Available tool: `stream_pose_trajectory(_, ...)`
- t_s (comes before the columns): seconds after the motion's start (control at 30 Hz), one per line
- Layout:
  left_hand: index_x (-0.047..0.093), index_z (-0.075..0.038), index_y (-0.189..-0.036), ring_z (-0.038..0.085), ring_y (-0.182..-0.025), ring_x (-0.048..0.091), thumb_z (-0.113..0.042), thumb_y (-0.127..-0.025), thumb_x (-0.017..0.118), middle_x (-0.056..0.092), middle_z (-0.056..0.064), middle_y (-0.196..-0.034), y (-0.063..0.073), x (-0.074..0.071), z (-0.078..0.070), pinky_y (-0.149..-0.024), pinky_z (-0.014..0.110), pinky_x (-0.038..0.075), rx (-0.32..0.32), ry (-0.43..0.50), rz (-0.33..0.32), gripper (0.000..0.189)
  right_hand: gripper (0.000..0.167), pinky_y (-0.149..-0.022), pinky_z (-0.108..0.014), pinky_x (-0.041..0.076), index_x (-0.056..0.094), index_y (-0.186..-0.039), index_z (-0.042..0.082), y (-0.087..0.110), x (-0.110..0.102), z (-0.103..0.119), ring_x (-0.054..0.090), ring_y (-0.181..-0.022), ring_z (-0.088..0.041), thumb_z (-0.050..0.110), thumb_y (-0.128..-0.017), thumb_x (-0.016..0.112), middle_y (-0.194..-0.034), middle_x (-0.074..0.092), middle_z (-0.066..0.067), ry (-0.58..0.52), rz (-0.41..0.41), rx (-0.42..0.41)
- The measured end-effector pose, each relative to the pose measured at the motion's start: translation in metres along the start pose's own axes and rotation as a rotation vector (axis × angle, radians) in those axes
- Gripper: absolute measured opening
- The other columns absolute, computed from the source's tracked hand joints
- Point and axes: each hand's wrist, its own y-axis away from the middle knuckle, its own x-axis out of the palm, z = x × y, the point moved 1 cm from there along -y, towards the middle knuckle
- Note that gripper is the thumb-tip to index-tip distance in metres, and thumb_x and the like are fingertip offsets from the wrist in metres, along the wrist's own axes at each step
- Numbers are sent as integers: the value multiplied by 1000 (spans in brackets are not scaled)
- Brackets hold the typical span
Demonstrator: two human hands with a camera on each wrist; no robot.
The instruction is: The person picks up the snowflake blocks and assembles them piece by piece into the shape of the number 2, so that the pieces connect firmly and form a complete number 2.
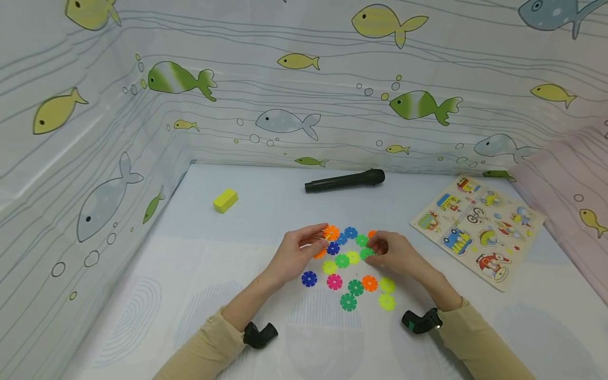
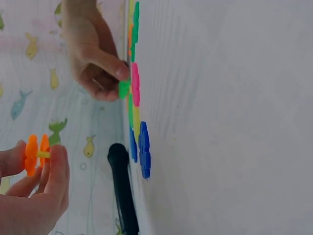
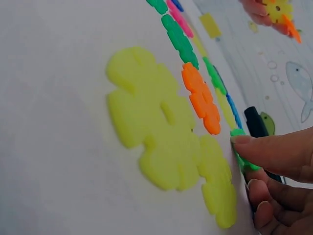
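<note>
My left hand [image 1: 290,258] is raised at the left of a group of colourful notched plastic discs. Between its thumb and fingers it holds joined discs: two orange discs [image 2: 32,155] with a yellow disc [image 2: 44,154] slotted between them. At the group's right side, my right hand [image 1: 398,254] pinches a green disc [image 3: 238,147] by its edge, its thumb on the near face. Around the hands lie loose discs, among them a pink disc [image 1: 334,282], a dark blue disc [image 1: 309,278], an orange disc [image 1: 369,283] and a yellow-green disc [image 3: 146,117].
Behind the discs lies a black microphone [image 1: 344,181]. A yellow block [image 1: 225,200] sits at the back left. On the right is a wooden puzzle board [image 1: 480,227] with vehicle pictures. A fish-patterned sheet [image 1: 237,95] rises behind and beside the white table surface [image 1: 190,274].
</note>
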Motion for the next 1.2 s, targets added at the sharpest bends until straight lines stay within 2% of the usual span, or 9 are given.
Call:
stream_pose_trajectory(0.13,56,-9,-142,26,-116,65,-16,-100,62,66,12,-128,0,0,0,-94,31,56,3,0,1,43,24,-63,-25,44,71,-102,5,1,-1,1,53,-76,-18,15,-82,81,-84,62,-4,11,-18,-11)
stream_pose_trajectory(0.27,57,-10,-141,26,-117,64,-17,-100,61,66,11,-128,2,1,0,-94,32,56,-10,0,-2,42,26,-67,-27,51,76,-105,4,4,-6,7,60,-78,-17,19,-84,80,-88,71,-3,9,-46,20)
stream_pose_trajectory(0.43,57,-12,-141,26,-118,64,-18,-99,62,66,10,-129,2,1,0,-94,32,56,-26,14,0,43,24,-70,-38,60,76,-109,0,7,-18,31,70,-74,-29,16,-91,73,-86,76,-10,-107,-88,-37)
stream_pose_trajectory(0.57,57,-12,-141,26,-118,64,-18,-99,62,65,11,-130,1,2,0,-95,33,56,-26,22,6,43,24,-72,-32,61,75,-112,-1,9,-23,55,72,-76,-31,16,-95,69,-88,77,-12,-180,-132,-106)
stream_pose_trajectory(0.67,57,-12,-141,27,-119,64,-17,-99,62,65,11,-130,1,1,-1,-95,33,56,-23,20,2,42,23,-71,-25,59,75,-110,2,9,-17,63,71,-75,-25,18,-96,68,-85,76,-7,-172,-164,-147)
stream_pose_trajectory(0.83,57,-10,-141,28,-121,63,-17,-100,61,65,11,-131,1,0,-3,-96,34,55,-4,8,0,42,20,-67,-24,57,77,-105,5,6,-5,62,65,-69,-13,20,-95,69,-76,71,2,-135,-216,-231)
stream_pose_trajectory(0.93,57,-11,-141,28,-121,63,-18,-100,62,66,11,-131,1,-1,-4,-96,35,55,-3,6,1,42,17,-64,-25,55,77,-102,6,5,-2,60,63,-67,-12,19,-95,69,-71,68,4,-119,-252,-267)
stream_pose_trajectory(1.2,58,-10,-141,27,-121,63,-17,-100,62,66,11,-130,2,-1,-5,-95,33,56,-3,9,1,42,19,-70,-23,58,74,-111,1,5,3,58,66,-72,-11,8,-95,67,-79,72,1,-102,-236,-309)
